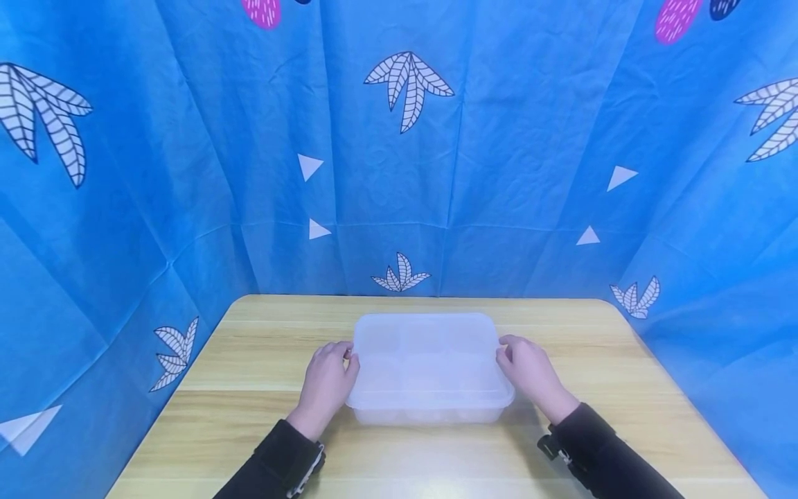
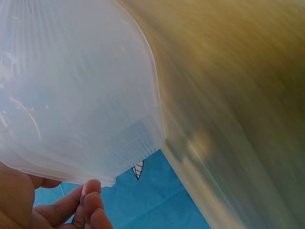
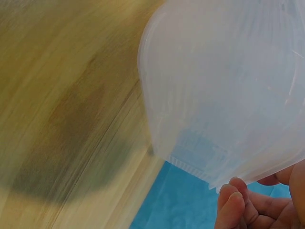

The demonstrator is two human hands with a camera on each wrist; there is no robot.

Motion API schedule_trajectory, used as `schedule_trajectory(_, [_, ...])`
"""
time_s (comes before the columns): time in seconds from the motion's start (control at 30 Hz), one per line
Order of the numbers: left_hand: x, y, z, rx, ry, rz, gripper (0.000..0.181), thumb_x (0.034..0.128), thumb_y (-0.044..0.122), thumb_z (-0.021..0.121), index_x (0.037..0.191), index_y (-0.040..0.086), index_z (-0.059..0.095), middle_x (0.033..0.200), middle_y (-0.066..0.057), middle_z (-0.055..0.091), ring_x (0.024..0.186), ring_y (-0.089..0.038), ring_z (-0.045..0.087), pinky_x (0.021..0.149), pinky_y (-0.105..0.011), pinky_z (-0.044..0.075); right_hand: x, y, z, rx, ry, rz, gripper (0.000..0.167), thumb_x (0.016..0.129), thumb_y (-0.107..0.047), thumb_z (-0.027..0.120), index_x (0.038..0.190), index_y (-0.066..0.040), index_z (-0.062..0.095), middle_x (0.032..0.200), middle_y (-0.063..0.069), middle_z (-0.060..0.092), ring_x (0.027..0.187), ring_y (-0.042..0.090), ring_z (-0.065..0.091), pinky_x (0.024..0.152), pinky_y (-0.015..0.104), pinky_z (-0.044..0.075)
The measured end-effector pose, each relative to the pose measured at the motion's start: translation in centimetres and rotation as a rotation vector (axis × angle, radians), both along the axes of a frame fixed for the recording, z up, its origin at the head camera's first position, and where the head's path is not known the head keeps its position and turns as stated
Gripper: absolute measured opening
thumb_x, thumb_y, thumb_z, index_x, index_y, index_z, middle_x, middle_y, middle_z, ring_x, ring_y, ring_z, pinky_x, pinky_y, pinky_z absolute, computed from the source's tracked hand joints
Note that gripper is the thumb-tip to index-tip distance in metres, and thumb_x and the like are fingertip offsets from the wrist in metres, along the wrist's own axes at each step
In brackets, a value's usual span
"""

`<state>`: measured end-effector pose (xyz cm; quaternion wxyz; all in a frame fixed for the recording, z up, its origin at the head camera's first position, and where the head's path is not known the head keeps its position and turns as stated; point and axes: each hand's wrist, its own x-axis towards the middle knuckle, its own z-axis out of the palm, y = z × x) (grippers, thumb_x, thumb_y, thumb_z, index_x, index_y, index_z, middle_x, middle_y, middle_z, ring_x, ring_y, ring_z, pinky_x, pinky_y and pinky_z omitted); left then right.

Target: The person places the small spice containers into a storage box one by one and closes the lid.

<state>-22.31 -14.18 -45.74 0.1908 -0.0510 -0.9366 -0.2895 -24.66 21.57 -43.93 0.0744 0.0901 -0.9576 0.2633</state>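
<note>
A translucent white plastic food box (image 1: 430, 416) stands on the table, long side toward me, with its lid (image 1: 430, 360) on top. Compartment-like outlines show faintly through the lid. At the box's left end, my left hand (image 1: 325, 380) grips the rim with thumb and curled fingers. My right hand (image 1: 533, 371) grips the rim at the right end the same way. Both wrist views look along the box's ribbed side wall (image 2: 81, 95), with fingertips (image 3: 233, 200) at the rim's edge. Whether the fingers hold the lid alone or the box as well, I cannot tell.
The light wood-grain table (image 1: 249, 409) has rounded far corners. A blue patterned cloth (image 1: 499, 152) hangs behind it and along both sides. Dark sleeves (image 1: 601, 443) with wrist-worn devices cover both forearms.
</note>
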Motion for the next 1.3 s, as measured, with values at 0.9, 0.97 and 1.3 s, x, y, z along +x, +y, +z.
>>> schedule_trajectory(0.9, [-1.3, 0.1, 0.2, 0.024, -0.089, 0.0, 0.034, 0.0973, 0.017, 0.059, 0.121, -0.007, 0.065, 0.097, -0.013, 0.068, 0.101, -0.034, 0.063, 0.089, -0.047, 0.053, -1.4, -0.1, 0.0, 0.006, -0.007, -0.02, 0.037, 0.096, -0.014, 0.056, 0.121, 0.012, 0.061, 0.085, 0.014, 0.068, 0.076, 0.025, 0.064, 0.073, 0.046, 0.057])
schedule_trajectory(0.97, [-1.5, 0.1, 0.2, 0.027, -0.099, -0.002, 0.035, 0.0974, 0.017, 0.059, 0.122, -0.008, 0.064, 0.092, -0.011, 0.067, 0.093, -0.031, 0.064, 0.085, -0.046, 0.054, -1.6, -0.1, 0.0, 0.007, -0.01, -0.022, 0.037, 0.097, -0.015, 0.055, 0.121, 0.013, 0.061, 0.088, 0.016, 0.069, 0.079, 0.028, 0.066, 0.075, 0.048, 0.057])
schedule_trajectory(1.3, [-2.1, 0.0, 0.6, -0.025, -0.176, -0.001, 0.041, 0.1016, 0.02, 0.053, 0.129, -0.009, 0.059, 0.078, -0.007, 0.064, 0.067, -0.019, 0.057, 0.072, -0.042, 0.056, -2.0, -1.0, 0.1, -0.011, -0.087, -0.074, 0.041, 0.101, -0.018, 0.047, 0.121, 0.014, 0.06, 0.116, 0.031, 0.066, 0.105, 0.047, 0.064, 0.091, 0.057, 0.053])
